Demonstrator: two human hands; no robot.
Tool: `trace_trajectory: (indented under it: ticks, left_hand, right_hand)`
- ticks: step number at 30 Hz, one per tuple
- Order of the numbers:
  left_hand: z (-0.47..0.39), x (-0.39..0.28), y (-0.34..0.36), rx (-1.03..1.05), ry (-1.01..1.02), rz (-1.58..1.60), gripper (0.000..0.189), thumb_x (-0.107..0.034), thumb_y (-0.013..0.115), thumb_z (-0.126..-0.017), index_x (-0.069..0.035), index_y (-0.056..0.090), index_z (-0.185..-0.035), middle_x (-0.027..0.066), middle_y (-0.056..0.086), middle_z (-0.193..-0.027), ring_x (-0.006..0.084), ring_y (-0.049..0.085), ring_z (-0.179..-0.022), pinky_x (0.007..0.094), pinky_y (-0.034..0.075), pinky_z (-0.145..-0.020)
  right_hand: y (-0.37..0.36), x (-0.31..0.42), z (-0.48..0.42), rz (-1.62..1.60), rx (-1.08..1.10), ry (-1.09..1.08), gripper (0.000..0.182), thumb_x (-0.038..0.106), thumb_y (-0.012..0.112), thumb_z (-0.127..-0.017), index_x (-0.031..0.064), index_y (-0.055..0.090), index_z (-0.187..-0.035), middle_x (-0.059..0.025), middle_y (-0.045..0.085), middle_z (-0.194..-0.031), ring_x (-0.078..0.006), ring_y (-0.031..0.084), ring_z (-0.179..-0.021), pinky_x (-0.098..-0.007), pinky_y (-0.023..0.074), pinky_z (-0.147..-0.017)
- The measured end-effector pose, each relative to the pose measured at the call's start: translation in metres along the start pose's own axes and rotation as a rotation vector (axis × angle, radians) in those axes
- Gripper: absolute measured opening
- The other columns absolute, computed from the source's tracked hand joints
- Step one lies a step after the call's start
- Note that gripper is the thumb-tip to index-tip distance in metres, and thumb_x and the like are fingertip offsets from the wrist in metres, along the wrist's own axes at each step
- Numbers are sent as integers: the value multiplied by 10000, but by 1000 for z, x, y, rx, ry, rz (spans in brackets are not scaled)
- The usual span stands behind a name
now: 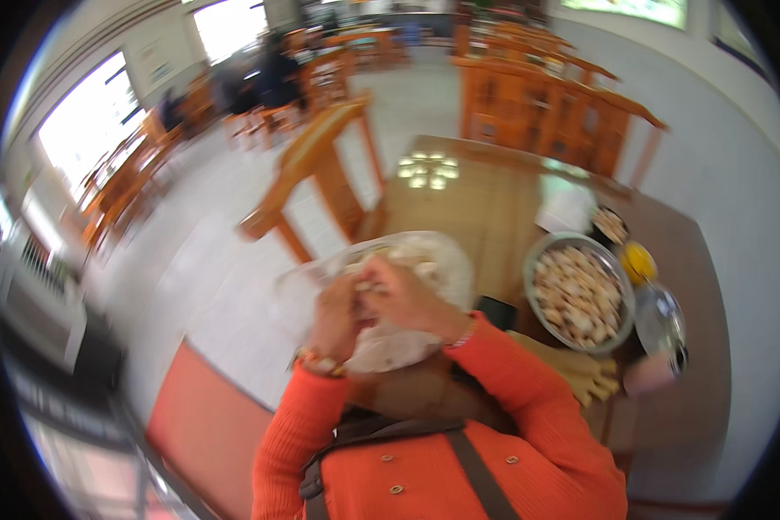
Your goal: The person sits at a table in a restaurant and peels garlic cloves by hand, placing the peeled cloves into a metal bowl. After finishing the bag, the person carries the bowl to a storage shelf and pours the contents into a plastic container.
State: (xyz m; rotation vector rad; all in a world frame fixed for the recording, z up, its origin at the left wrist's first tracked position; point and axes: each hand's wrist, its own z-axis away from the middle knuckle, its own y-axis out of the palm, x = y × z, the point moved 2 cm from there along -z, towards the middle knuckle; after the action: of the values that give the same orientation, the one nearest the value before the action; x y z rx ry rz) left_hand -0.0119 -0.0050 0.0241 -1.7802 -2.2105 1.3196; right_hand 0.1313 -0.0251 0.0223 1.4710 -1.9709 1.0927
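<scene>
My left hand (pixel 338 312) and my right hand (pixel 413 299) meet, fingers bent inward, above a white plastic bag (pixel 390 351). Between the fingertips is a small pale piece (pixel 366 286), blurred and mostly covered; it resembles a garlic clove. More whitish pieces (pixel 426 263) lie in the bag, which spreads open at the table's near left edge. To the right of my right hand stands a round metal basin (pixel 530 286) full of tan and white pieces (pixel 578 296) that look like garlic cloves.
On the wooden table (pixel 487 214) lie a dark phone-like object (pixel 497 313), yellow gloves (pixel 575 367), a yellow item (pixel 638 262), a pink cylindrical container (pixel 653 376) and a small dark bowl (pixel 611 224). A wooden chair (pixel 318 162) stands at the left edge. People (pixel 260 78) sit farther off.
</scene>
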Motion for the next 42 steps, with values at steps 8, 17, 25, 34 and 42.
trace_trajectory:
  ticks: [8,17,25,34,42]
  left_hand:
    - [-4,-8,3,31,-811,1092,257,-246,427,-1003,-38,561,-932,35,586,-782,129,540,-626,275,433,-529]
    - [-4,-11,7,38,-758,1164,278,-254,412,-1019,-28,574,-1006,61,610,-835,138,571,-676,274,461,-555]
    - [8,12,3,106,-605,1133,284,-268,445,-1002,-24,562,-1088,94,627,-984,206,616,-891,317,503,-693]
    - [8,18,-6,146,-859,1690,372,-204,433,-986,25,491,-1274,158,594,-1159,269,576,-1067,343,487,-826]
    - [8,18,-10,48,-939,1585,280,-273,476,-1010,-40,535,-1155,99,626,-973,200,605,-848,299,472,-672]
  right_hand:
    - [-7,2,7,-306,-5,236,144,83,553,-885,-8,517,-990,-98,617,-752,-136,574,-639,-273,469,-584]
    - [-7,10,16,-637,-97,465,142,127,570,-912,-1,593,-968,-47,599,-737,-78,468,-505,-237,364,-439]
    - [-111,20,44,-429,-537,536,224,240,603,-918,37,599,-1013,-59,629,-861,-75,542,-575,-201,389,-457]
    - [-242,-10,151,1151,-593,390,117,91,586,-869,22,643,-944,-177,662,-896,-383,620,-810,-426,490,-715]
    - [-240,7,149,1527,-425,426,107,113,607,-855,40,680,-882,-140,658,-864,-346,625,-824,-432,490,-741]
